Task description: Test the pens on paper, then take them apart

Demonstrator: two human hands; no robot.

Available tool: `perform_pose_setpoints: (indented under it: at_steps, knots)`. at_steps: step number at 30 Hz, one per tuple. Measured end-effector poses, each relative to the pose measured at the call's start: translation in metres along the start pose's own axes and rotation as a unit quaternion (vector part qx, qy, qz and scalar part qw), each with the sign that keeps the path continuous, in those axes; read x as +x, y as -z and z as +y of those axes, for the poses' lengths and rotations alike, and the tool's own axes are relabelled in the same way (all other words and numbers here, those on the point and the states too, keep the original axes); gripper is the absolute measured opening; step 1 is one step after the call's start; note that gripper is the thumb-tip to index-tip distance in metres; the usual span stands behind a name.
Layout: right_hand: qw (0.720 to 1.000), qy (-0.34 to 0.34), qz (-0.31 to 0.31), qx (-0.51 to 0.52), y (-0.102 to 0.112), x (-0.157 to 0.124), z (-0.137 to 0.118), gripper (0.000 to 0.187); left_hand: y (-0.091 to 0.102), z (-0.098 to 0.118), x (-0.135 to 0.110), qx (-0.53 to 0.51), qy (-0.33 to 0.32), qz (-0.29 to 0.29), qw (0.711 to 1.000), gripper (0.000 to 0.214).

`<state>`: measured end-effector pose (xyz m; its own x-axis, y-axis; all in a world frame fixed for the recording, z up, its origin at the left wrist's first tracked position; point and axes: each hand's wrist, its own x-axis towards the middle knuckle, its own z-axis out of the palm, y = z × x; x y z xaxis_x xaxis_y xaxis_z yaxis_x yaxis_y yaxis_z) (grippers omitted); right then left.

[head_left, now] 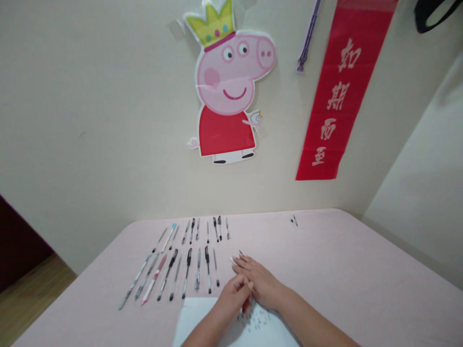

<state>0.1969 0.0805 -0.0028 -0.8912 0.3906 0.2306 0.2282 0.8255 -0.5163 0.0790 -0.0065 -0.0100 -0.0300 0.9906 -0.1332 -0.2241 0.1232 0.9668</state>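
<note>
My left hand (pixel 236 295) is closed, its fingers curled over the top part of a white sheet (pixel 197 313). A reddish bit (pixel 247 305) shows below its fingertips; what the fingers hold, if anything, is hidden. My right hand (pixel 259 278) lies palm down just beyond the sheet, fingers stretched out, close against my left hand. A small white piece (pixel 232 260) and a thin dark tip (pixel 240 252) stick out by the right fingertips; the rest is covered. Many small dark marks or bits (pixel 255 319) are on the sheet, too small to tell which.
Left of my hands, pens and refills lie in two rows on the pink tabletop, among them a black-capped pen (pixel 187 272) and a pink pen (pixel 155 279). Small dark pieces (pixel 294 221) lie at the back right. The wall (pixel 108 144) stands behind the table.
</note>
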Motion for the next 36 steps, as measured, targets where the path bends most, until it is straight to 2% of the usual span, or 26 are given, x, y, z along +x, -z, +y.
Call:
perform_pose_setpoints:
  at_steps: [4,10,15,19,22,29,36]
  knots:
    - [0.999,-0.035,0.03,0.004,-0.009,0.007,0.011,0.067,0.0,0.001,0.0,-0.011,0.004,-0.011,1.0,0.046]
    - [0.987,-0.106,0.12,-0.004,-0.015,0.013,0.056,0.057,0.0,0.0,0.0,-0.008,0.018,0.0,1.0,0.042]
    - [0.967,-0.172,0.18,-0.052,0.004,0.012,0.112,0.059,-0.001,0.004,-0.003,-0.007,0.019,0.006,1.0,0.041]
    - [0.938,-0.251,0.199,-0.131,0.027,0.011,0.154,0.061,-0.002,0.007,-0.005,-0.001,0.029,0.008,1.0,0.042]
    - [0.926,-0.279,0.212,-0.143,0.041,0.013,0.177,0.06,-0.002,0.006,-0.005,0.0,0.033,0.009,0.999,0.041]
    - [0.918,-0.296,0.225,-0.137,0.055,0.023,0.208,0.06,0.001,0.002,-0.002,0.007,0.03,0.0,1.0,0.043]
    - [0.909,-0.315,0.219,-0.161,0.061,0.028,0.221,0.062,0.007,-0.011,0.006,0.015,0.023,-0.012,1.0,0.047]
